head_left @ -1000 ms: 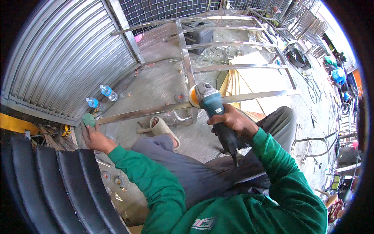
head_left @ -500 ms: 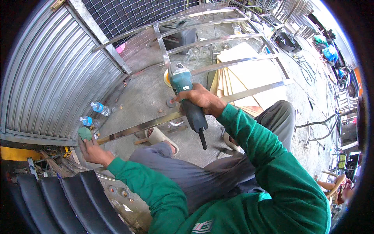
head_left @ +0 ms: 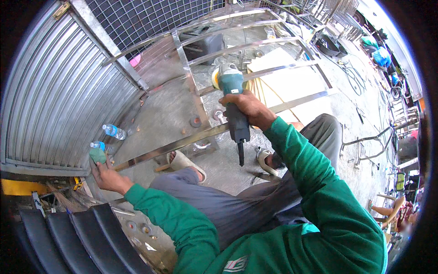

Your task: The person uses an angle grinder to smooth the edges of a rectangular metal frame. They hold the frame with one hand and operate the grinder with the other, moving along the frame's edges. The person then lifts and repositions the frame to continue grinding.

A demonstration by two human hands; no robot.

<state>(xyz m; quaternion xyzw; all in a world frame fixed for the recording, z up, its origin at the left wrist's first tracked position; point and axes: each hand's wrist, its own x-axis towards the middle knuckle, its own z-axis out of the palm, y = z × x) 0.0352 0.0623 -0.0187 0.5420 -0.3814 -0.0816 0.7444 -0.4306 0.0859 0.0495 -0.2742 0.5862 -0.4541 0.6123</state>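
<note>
My right hand (head_left: 250,108) is wrapped round the dark body of a teal angle grinder (head_left: 231,82), whose head points away from me. A yellow disc (head_left: 215,78) is fitted on the grinder's left side, above the shiny metal frame (head_left: 155,154); whether it touches a bar, I cannot tell. Over at the left, my left hand (head_left: 111,177) grips a rounded green lump (head_left: 97,155), maybe polishing compound, beside the near end of the frame's long bar. The frame has several crossbars and reaches away to the back right.
Two water bottles (head_left: 114,131) are by the ribbed metal shutter (head_left: 64,91) on the left. Pale sheets (head_left: 283,82) lie under the frame, with a black case (head_left: 200,43) behind. A black ridged seat (head_left: 86,233) is at the lower left. Cables (head_left: 358,82) trail on the right.
My right hand has moved the grinder to the right, and its disc has come away from the frame's left corner bar. The left hand still holds the green lump in nearly the same place.
</note>
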